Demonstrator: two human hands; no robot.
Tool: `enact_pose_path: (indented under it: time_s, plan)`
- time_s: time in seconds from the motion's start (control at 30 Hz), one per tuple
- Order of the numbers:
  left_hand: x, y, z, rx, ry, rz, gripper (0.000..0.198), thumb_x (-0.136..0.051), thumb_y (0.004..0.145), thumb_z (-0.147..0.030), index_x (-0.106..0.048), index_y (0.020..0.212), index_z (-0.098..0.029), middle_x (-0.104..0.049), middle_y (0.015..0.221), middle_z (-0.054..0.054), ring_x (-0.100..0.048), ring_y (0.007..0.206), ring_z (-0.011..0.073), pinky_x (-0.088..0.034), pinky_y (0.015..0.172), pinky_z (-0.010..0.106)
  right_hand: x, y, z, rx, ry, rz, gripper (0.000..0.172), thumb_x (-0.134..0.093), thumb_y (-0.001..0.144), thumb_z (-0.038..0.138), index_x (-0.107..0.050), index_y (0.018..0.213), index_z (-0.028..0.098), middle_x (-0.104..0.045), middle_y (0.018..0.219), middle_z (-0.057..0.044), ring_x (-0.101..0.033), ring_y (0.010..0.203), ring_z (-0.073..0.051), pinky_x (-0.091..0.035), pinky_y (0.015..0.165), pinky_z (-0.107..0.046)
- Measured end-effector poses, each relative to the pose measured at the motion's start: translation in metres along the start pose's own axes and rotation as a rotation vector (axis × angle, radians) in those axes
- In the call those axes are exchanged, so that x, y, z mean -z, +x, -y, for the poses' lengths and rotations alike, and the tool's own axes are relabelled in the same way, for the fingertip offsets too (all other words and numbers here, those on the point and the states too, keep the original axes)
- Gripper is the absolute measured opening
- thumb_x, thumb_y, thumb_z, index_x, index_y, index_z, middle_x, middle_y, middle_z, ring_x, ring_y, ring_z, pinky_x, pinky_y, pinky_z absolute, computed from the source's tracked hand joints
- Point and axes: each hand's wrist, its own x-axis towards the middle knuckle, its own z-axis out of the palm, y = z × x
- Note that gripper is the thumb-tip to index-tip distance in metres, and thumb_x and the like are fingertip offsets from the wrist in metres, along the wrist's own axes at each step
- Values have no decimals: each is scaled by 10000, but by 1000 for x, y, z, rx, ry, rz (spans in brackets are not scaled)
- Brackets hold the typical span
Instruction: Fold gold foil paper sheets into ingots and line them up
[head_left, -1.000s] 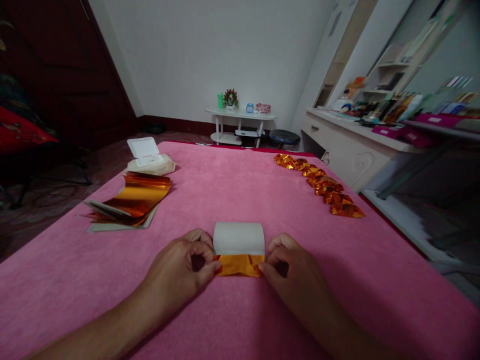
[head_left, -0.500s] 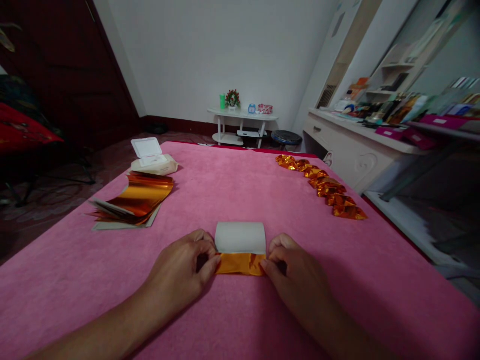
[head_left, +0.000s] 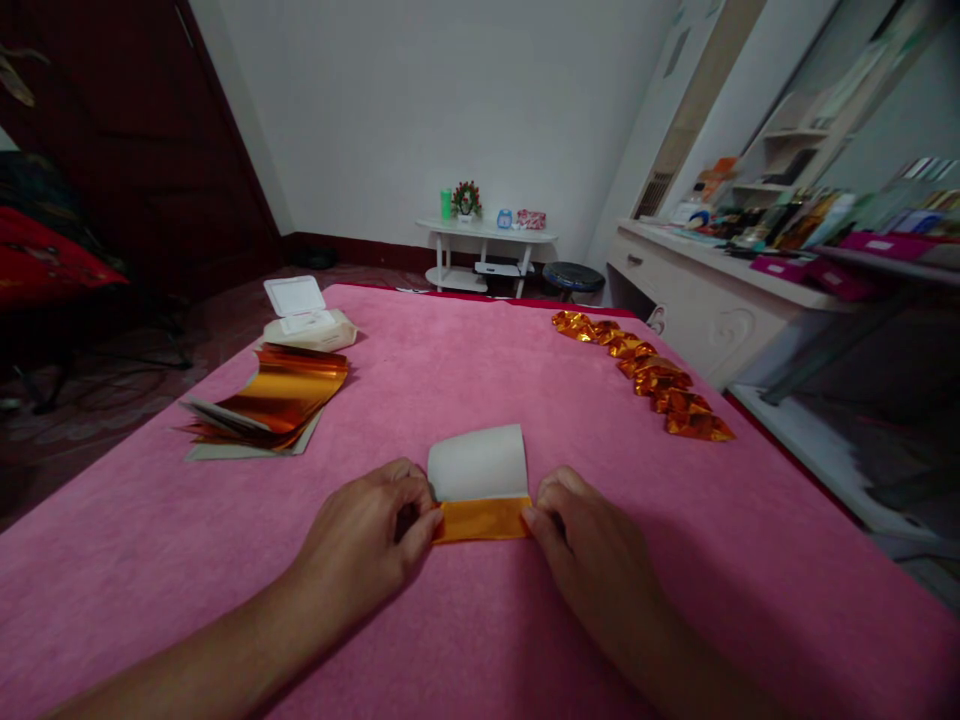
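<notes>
A sheet of paper (head_left: 478, 463) lies in front of me on the pink cloth, its pale side curving up at the back and a gold band folded along its near edge. My left hand (head_left: 375, 525) pinches the left end of the gold band between thumb and fingers. At the right end of the band, my right hand (head_left: 589, 530) is closed in a pinch too. A stack of gold foil sheets (head_left: 289, 390) rests to the left, some curling up. Several folded gold foil pieces (head_left: 652, 375) form a row on the right.
An opened white-lidded packet (head_left: 307, 315) sits behind the foil stack. The pink-covered table (head_left: 450, 350) reaches back toward a small white stand (head_left: 484, 233) and a round stool (head_left: 573, 277). A cluttered white dresser (head_left: 720, 290) stands at the right.
The pale part of the sheet now tilts, its right back corner higher than before. The gold band looks smoother and has shifted slightly away from me at the right. Both hands keep their pinch.
</notes>
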Motion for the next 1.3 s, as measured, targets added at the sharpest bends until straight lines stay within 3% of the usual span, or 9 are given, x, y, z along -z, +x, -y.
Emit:
enact_pose_path:
  time_s: [0.37, 0.5, 0.67, 0.97, 1.1, 1.23, 1.3]
  plan:
    - [-2, -2, 2, -27, -10, -37, 139, -517, 799, -221, -539, 665, -191, -575, 771, -1, -524, 676, 133, -353, 596, 246, -5, -2, -2, 132, 135, -58, 152, -433, 887, 164, -516, 766, 205, -569, 879, -15, -547, 714, -142, -376, 640, -263]
    - [0, -2, 1, -28, 6, -33, 145, -496, 817, -218, -548, 684, -192, -577, 794, 8, -530, 700, 142, -371, 621, 250, -6, 1, -4, 45, 98, -41, 170, -438, 879, 175, -505, 726, 203, -571, 751, -6, -538, 665, -154, -362, 613, -269]
    - [-1, -3, 1, -27, 8, -34, 146, -497, 815, -212, -540, 677, -193, -576, 788, 7, -526, 697, 142, -370, 620, 248, -4, 4, -3, 8, 68, -32, 157, -462, 861, 188, -500, 709, 202, -563, 736, -5, -521, 647, -158, -334, 586, -270]
    - [-4, -3, 5, -41, -14, -53, 141, -506, 810, -208, -532, 672, -193, -578, 781, 3, -529, 680, 136, -369, 607, 244, 3, -1, -3, 48, 352, -71, 340, -305, 961, 317, -524, 725, 206, -560, 740, -10, -540, 705, -156, -354, 623, -266]
    - [-4, -4, 6, -59, -31, -67, 142, -508, 825, -220, -535, 689, -193, -580, 794, 7, -536, 702, 142, -390, 628, 245, 5, 1, -2, 41, 331, -118, 311, -404, 921, 374, -508, 683, 204, -526, 691, 0, -496, 611, -141, -336, 548, -255]
    - [-2, -8, 5, -98, -60, -95, 119, -504, 852, -228, -549, 747, -194, -583, 834, 11, -547, 734, 139, -411, 652, 240, 4, 1, -2, -1, 311, -91, 142, -578, 811, 353, -584, 808, 211, -546, 753, 10, -463, 544, -117, -340, 508, -241]
    - [-2, -9, 5, -127, -76, -116, 130, -489, 870, -232, -567, 772, -195, -583, 856, 17, -551, 740, 135, -421, 666, 238, 3, 0, -3, -14, 371, -79, 141, -630, 762, 312, -587, 855, 216, -543, 760, 20, -446, 518, -105, -338, 483, -232]
